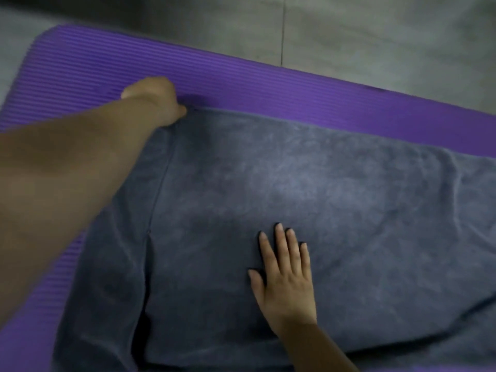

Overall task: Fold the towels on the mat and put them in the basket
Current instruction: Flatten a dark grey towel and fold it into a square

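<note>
The left grip (155, 99) is curled and seems to pinch a far corner of the grey towel (322, 183), though blur hides its fingertips. The right grip (284, 285) lies flat on the cloth, nearer the body, with its fingers straight and slightly apart. Between the two grips a folded edge runs across the towel. Under it lies the purple mat (241, 76). The towel looks soft, limp and light, so it will probably sag and wrinkle. Corners and hems look like the surest holds.

Dim, flat light with a faint sheen mid-towel (308, 183), soft motion blur throughout, and the left arm (67, 183) smeared out of focus.
</note>
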`<act>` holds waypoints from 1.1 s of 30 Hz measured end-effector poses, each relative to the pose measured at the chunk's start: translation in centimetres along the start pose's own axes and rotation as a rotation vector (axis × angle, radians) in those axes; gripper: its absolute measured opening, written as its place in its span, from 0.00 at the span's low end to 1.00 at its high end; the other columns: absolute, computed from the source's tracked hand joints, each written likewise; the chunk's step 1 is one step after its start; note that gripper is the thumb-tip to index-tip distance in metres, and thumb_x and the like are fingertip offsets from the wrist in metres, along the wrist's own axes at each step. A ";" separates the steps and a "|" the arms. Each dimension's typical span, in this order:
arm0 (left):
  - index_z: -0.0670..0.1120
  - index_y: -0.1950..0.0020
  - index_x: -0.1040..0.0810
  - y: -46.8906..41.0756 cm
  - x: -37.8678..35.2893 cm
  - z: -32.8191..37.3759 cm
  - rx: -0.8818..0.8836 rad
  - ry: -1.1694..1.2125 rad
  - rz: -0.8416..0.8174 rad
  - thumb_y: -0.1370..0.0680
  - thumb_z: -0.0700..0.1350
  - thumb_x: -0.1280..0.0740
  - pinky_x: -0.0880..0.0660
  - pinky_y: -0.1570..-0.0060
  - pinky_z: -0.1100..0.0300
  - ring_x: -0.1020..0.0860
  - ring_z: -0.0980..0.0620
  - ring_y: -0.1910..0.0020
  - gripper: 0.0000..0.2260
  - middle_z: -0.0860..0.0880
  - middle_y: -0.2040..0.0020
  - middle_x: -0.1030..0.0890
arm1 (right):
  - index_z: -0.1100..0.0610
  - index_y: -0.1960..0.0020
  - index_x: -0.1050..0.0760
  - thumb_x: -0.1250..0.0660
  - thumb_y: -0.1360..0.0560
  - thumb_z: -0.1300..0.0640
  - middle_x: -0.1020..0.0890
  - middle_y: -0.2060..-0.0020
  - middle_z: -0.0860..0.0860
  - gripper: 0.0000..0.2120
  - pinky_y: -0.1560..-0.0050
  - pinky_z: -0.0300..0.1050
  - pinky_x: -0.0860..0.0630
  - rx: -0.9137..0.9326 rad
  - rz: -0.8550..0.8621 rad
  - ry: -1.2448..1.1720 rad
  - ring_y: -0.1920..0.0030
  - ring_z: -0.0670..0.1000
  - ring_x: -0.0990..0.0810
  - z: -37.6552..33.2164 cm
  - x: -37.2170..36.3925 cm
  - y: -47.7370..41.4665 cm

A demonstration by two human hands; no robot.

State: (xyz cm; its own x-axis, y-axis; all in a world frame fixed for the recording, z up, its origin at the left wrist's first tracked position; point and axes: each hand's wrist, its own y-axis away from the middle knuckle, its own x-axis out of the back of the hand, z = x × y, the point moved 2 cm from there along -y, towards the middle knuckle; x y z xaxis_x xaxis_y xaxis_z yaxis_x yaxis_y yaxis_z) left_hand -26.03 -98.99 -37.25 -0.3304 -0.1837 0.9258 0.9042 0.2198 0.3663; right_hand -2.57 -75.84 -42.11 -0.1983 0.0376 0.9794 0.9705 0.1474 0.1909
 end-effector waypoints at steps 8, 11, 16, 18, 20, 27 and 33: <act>0.32 0.38 0.29 0.8 -0.2 -0.5 0.016 0.429 0.142 0.19 0.40 0.46 0.35 0.40 0.56 0.30 0.39 0.36 0.15 0.34 0.36 0.28 | 0.54 0.33 0.37 0.63 0.21 0.43 0.35 0.34 0.54 0.26 0.31 0.50 0.54 0.000 -0.059 0.004 0.30 0.56 0.44 0.2 0.0 0.0; 0.39 0.28 0.39 5.1 -3.0 -0.6 -0.171 0.435 0.168 0.20 0.44 0.43 0.46 0.31 0.59 0.40 0.43 0.28 0.21 0.39 0.27 0.38 | 0.53 0.35 0.36 0.50 0.30 0.39 0.32 0.36 0.54 0.28 0.32 0.49 0.50 0.112 -0.170 -0.005 0.32 0.56 0.41 0.7 -0.1 0.0; 0.51 0.24 0.53 12.6 -6.9 -0.8 -0.202 -0.142 -0.014 0.22 0.58 0.47 0.62 0.28 0.52 0.59 0.49 0.25 0.29 0.47 0.23 0.59 | 0.55 0.27 0.42 0.35 0.30 0.40 0.40 0.27 0.55 0.38 0.32 0.42 0.38 0.365 -0.297 0.005 0.28 0.51 0.38 4.0 6.1 -1.6; 0.52 0.24 0.53 13.7 -5.8 0.6 -0.212 -0.267 -0.056 0.22 0.60 0.48 0.61 0.28 0.51 0.58 0.48 0.25 0.29 0.47 0.23 0.59 | 0.50 0.24 0.56 0.41 0.23 0.48 0.55 0.24 0.50 0.34 0.27 0.41 0.53 0.297 -0.521 0.024 0.24 0.48 0.53 7.9 8.9 -1.3; 0.52 0.24 0.53 14.6 -4.3 2.9 -0.322 -0.423 -0.118 0.22 0.60 0.48 0.58 0.27 0.52 0.55 0.49 0.24 0.29 0.48 0.23 0.57 | 0.49 0.25 0.56 0.44 0.22 0.50 0.55 0.24 0.48 0.31 0.27 0.39 0.54 0.234 -0.522 0.102 0.24 0.48 0.52 13.2 10.8 -0.2; 0.55 0.25 0.59 21.4 -4.1 18.1 -0.867 -0.595 -0.233 0.21 0.59 0.50 0.51 0.28 0.62 0.51 0.54 0.24 0.28 0.51 0.24 0.61 | 0.61 0.34 0.30 0.37 0.25 0.63 0.27 0.35 0.60 0.19 0.37 0.43 0.35 -0.541 -0.263 -0.247 0.36 0.58 0.28 35.9 11.4 8.4; 0.49 0.33 0.30 28.2 -13.4 28.3 -1.059 -0.338 -0.100 0.28 0.60 0.47 0.27 0.43 0.59 0.25 0.48 0.37 0.28 0.42 0.32 0.29 | 0.67 0.36 0.30 0.37 0.25 0.64 0.24 0.41 0.65 0.18 0.50 0.49 0.27 -1.264 0.180 -0.658 0.46 0.60 0.23 45.4 6.3 17.4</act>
State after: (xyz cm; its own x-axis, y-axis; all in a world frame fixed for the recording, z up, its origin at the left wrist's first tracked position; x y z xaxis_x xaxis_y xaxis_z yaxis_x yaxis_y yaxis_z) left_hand -3.77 -63.20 -36.72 -0.3258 0.1507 0.9334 0.5900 -0.7390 0.3253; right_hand 6.80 -28.13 -35.56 0.2506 0.4539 0.8551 0.3884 -0.8562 0.3407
